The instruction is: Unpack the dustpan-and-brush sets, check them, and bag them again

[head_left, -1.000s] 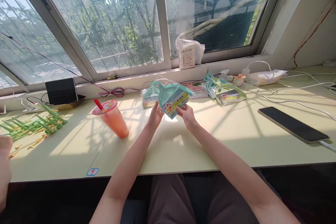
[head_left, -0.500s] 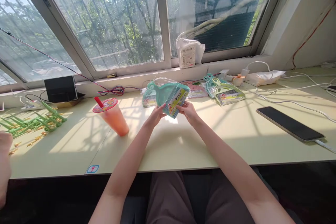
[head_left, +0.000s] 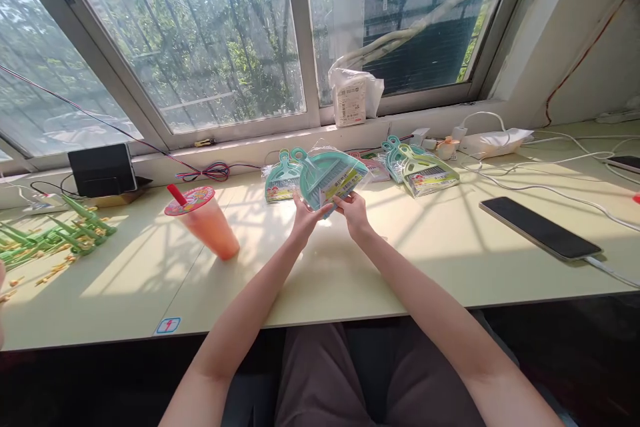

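A teal dustpan and brush set (head_left: 327, 177) in clear plastic, with a yellow label, is held tilted above the table. My left hand (head_left: 306, 215) grips its lower left edge. Fingers of my right hand (head_left: 353, 209) close on the lower right edge, by the label. Just behind and to the left lies another packed teal set (head_left: 283, 180). A pink set (head_left: 376, 167) lies behind on the right, partly hidden. Beyond it are more teal sets (head_left: 393, 155) and a light green one (head_left: 427, 173).
A cup with a red straw (head_left: 213, 227) stands on the table (head_left: 320, 287) at left. Green plastic pieces (head_left: 85, 230) lie farther left. At right are a phone (head_left: 540, 227) and white cables (head_left: 565, 199). A tissue pack (head_left: 351, 103) sits on the sill.
The view has shifted slightly. The held teal set is turned a little and lower in tilt, and my left hand has slid along its bottom edge, uncovering more of the teal set behind.
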### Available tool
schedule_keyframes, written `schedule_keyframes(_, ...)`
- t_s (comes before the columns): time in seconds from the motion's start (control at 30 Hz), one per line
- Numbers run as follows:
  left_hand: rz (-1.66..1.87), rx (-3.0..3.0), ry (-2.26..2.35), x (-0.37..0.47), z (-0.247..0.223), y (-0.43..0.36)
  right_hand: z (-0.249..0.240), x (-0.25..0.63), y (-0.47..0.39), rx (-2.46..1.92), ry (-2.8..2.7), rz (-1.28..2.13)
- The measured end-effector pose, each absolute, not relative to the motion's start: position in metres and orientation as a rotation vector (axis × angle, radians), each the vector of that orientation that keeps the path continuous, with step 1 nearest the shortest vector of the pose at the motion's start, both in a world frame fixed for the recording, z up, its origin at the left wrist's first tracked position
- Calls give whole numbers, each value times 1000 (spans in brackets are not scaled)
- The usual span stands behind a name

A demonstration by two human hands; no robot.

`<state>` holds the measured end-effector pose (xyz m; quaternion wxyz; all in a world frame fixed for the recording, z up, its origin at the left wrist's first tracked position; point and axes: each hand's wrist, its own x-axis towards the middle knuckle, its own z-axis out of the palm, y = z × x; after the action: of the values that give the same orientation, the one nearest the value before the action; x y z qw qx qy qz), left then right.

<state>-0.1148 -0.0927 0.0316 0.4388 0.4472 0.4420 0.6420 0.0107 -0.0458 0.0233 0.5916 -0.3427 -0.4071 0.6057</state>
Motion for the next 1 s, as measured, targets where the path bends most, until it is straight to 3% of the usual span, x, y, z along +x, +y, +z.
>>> schedule_keyframes(1.0, 1890, 1108, 1150, -112, 23, -91, 26, 4, -53, -710, -843, 1414)
